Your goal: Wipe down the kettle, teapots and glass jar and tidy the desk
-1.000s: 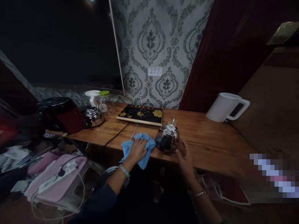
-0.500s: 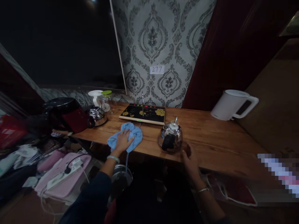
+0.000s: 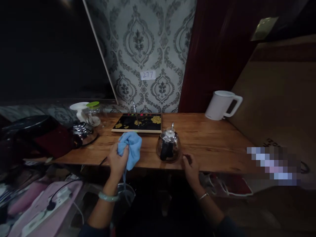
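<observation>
A bunched blue cloth [image 3: 133, 149] is gripped in my left hand [image 3: 118, 159], held up over the front of the wooden table, with the thumb pressed into its folds. My right hand [image 3: 192, 168] is at the table's front edge with its fingers loosely curved, thumb apart, and nothing in it. Just left of those fingers stands a shiny glass-topped kettle [image 3: 174, 144], its black handle [image 3: 167, 150] toward me. Whether the fingertips touch the kettle I cannot tell. Behind the cloth lies a black panel with gold flowers [image 3: 143, 123] and a thin metal spout [image 3: 135, 110].
A white electric kettle [image 3: 219, 105] stands at the back right of the wooden table [image 3: 202, 141]. On the left are a second shiny kettle [image 3: 85, 131], a green-lidded jar [image 3: 93, 115] and a dark red appliance [image 3: 49, 141]. Below, a power strip [image 3: 46, 210] rests on a pink surface.
My left hand was lying on the spread cloth; now it has bunched the cloth and raised it off the table. My right hand stays beside the kettle. The view has turned right.
</observation>
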The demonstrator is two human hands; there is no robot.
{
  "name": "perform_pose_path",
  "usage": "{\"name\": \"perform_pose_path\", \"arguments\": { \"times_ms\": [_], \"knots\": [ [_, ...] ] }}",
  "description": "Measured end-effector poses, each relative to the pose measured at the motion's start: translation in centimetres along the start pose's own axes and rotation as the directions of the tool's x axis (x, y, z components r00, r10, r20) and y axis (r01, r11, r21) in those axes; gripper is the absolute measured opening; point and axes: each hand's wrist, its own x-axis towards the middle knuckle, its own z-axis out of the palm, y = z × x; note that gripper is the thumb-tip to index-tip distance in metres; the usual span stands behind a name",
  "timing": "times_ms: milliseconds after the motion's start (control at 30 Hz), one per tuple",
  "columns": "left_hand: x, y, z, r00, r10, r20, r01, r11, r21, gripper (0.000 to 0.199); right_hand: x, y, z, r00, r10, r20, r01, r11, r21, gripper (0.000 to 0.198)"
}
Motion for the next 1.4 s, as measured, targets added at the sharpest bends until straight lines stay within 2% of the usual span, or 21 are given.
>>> {"name": "perform_pose_path", "arguments": {
  "times_ms": [33, 100, 167, 233, 367, 500, 667, 800, 967, 1133, 1267, 1400],
  "knots": [
    [0.1, 0.7, 1.2, 0.998, 0.062, 0.025, -0.062, 0.998, 0.007, 0.03, -0.4, -0.8, 0.2, 1.0, 0.013, 0.01, -0.013, 1.0, 0.026, 0.034],
    [0.2, 1.6, 3.9, 0.972, 0.151, 0.178, -0.161, 0.986, 0.047, 0.036, -1.4, -2.5, 0.6, 0.996, 0.021, 0.085, -0.027, 0.997, 0.07, 0.033],
    [-0.2, 1.5, 6.5, 0.911, 0.161, 0.38, -0.223, 0.967, 0.125, 0.045, -2.5, -3.9, 1.4, 0.981, 0.013, 0.191, -0.038, 0.991, 0.126, 0.032],
    [-0.9, 0.9, 8.5, 0.878, 0.144, 0.457, -0.265, 0.941, 0.212, 0.049, -3.2, -4.8, 2.3, 0.962, 0.011, 0.272, -0.061, 0.982, 0.179, 0.033],
    [-3.1, -0.7, 10.2, 0.865, 0.206, 0.457, -0.335, 0.916, 0.221, 0.045, -3.5, -5.8, 4.8, 0.948, 0.022, 0.316, -0.101, 0.967, 0.236, 0.041],
    [-4.5, -1.2, 10.3, 0.855, 0.267, 0.444, -0.401, 0.884, 0.241, 0.047, -2.9, -6.9, 7.1, 0.939, 0.025, 0.343, -0.136, 0.943, 0.304, 0.036],
    [-4.3, -1.6, 10.5, 0.85, 0.308, 0.427, -0.443, 0.857, 0.264, 0.045, -2.8, -7.9, 8.5, 0.957, 0.125, 0.26, -0.211, 0.917, 0.337, 0.03],
    [-3.9, -2.3, 11.0, 0.851, 0.333, 0.406, -0.467, 0.833, 0.297, 0.046, -2.6, -7.8, 7.7, 0.97, 0.087, 0.228, -0.166, 0.92, 0.355, 0.028],
    [-3.6, -3.2, 11.8, 0.843, 0.385, 0.376, -0.505, 0.806, 0.308, 0.05, -0.4, -7.3, 5.1, 0.994, 0.09, 0.062, -0.104, 0.951, 0.291, 0.035],
    [-3.3, -3.8, 12.1, 0.841, 0.395, 0.371, -0.512, 0.802, 0.306, 0.051, 2.5, -6.2, 2.3, 0.995, 0.076, -0.068, -0.061, 0.978, 0.202, 0.039],
    [-3.2, -4.1, 12.3, 0.846, 0.368, 0.386, -0.498, 0.804, 0.325, 0.052, 4.3, -4.8, 0.3, 0.994, 0.083, -0.073, -0.068, 0.981, 0.184, 0.042],
    [-3.1, -4.4, 12.3, 0.836, 0.398, 0.378, -0.522, 0.789, 0.323, 0.055, 6.1, -3.4, -1.8, 0.992, 0.066, -0.109, -0.048, 0.986, 0.157, 0.046]
  ]
}}
